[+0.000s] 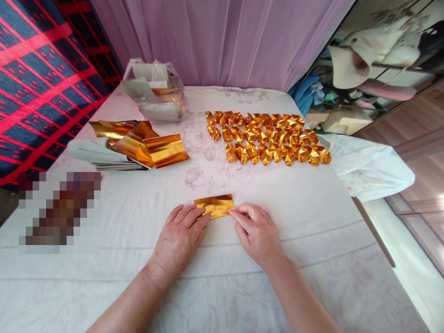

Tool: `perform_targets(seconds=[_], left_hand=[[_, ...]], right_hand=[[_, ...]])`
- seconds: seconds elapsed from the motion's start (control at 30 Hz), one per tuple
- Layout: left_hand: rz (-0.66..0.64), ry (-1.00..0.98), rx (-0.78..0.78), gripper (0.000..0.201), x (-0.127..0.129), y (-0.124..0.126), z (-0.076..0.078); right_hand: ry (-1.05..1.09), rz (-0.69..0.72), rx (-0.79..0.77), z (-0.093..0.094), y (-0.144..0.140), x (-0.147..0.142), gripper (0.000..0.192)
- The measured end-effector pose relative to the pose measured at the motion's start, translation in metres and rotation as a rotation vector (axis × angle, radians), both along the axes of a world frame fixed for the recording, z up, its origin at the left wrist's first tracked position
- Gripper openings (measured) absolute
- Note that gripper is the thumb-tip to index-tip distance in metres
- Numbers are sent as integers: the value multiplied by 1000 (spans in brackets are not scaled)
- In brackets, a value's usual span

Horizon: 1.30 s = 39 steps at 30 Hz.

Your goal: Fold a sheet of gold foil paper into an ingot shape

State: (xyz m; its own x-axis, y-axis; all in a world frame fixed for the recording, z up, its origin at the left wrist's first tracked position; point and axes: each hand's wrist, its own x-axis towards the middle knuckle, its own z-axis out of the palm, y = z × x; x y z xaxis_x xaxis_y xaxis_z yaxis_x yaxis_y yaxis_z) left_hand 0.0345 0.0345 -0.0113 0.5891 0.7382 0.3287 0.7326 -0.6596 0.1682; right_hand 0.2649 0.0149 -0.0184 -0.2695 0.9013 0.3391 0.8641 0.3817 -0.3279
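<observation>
A folded rectangle of gold foil paper (217, 206) lies on the cloth in front of me. My left hand (185, 226) rests palm down with its fingers stretched flat over the paper's left end. At the lower right corner, my right hand (257, 231) has its index fingertip on the paper. Its other fingers are curled, and whether they pinch the edge is hard to see. Beyond lie three rows of folded gold foil pieces (268, 136). To the left, loose gold foil sheets (169, 150) lie on a stack of pale sheets (114, 164).
A clear plastic bag (156, 90) with paper stacks stands at the back left of the cloth-covered table (145, 289). A white plastic bag (374, 166) hangs past the right edge. A purple curtain (222, 44) borders the back; a shelf with hats (369, 51) is at right.
</observation>
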Motion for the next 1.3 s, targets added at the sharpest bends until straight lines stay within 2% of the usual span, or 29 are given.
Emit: perform_targets(seconds=[0.3,0.47,0.57,1.3], left_hand=[[43,8,61,28,12,-12,-1],[-57,2,52,31,28,-28,-7],[-52,30,43,36,34,-34,-8],[3,0,-28,39,39,-38,-14]], right_hand=[[-6,-3,0,0,1,0,30],[-8,-4,-26,-1,0,0,30],[-16,0,-27,-1,0,1,31],[-45,14,35,-6,0,4,30]])
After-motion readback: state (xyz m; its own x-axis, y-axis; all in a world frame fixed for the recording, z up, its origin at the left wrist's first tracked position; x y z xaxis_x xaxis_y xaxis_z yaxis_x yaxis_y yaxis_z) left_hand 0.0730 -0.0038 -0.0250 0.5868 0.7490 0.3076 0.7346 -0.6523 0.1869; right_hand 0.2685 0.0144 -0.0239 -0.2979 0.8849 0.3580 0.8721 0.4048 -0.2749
